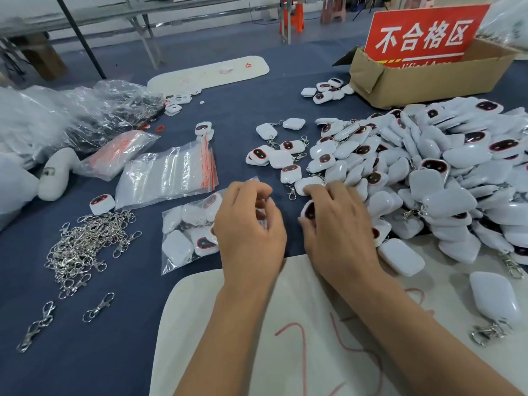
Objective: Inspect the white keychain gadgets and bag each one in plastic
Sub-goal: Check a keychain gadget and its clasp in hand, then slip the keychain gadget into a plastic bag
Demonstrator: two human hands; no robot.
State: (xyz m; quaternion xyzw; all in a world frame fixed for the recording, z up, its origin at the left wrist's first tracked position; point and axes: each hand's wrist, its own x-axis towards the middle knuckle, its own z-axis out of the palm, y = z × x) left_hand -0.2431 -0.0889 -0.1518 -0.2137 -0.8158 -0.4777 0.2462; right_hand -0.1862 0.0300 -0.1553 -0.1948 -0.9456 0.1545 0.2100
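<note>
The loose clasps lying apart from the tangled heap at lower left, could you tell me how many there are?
2: one clasp just below the heap, another further left near the frame's edge. More may be hidden within the heap.

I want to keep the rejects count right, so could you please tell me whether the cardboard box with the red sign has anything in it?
Cannot tell. The cardboard box is open-topped, but its front wall hides the inside; only the red sign shows.

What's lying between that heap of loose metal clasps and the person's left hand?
In the head view, a clear plastic bag holding several white gadgets lies between the clasp heap and the left hand.
</note>
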